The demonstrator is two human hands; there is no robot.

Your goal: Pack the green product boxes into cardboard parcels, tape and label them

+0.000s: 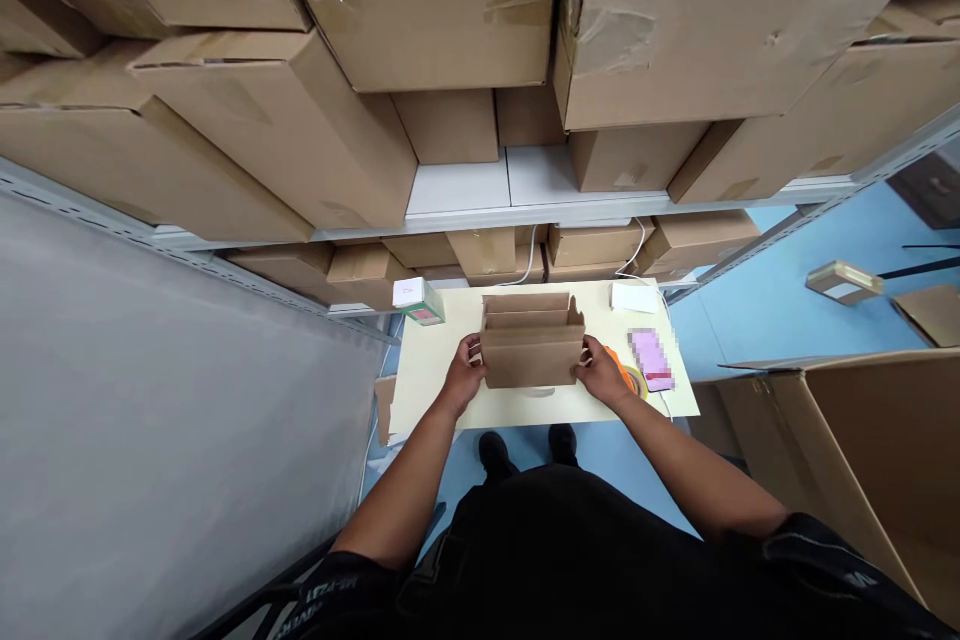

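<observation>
Box [531, 365] btwn LH [463, 377], RH [602, 375]

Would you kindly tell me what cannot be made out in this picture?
Head view: the inside bottom of the small cardboard box, hidden by its front.
Head view: the orange item's full shape, partly covered by the right hand.
Head view: details of the purple phone-shaped item, blurred by pixelation.
Head view: lettering on the white-and-green box, too small.
Head view: the rest of the large open carton, cut off by the right edge.
</observation>
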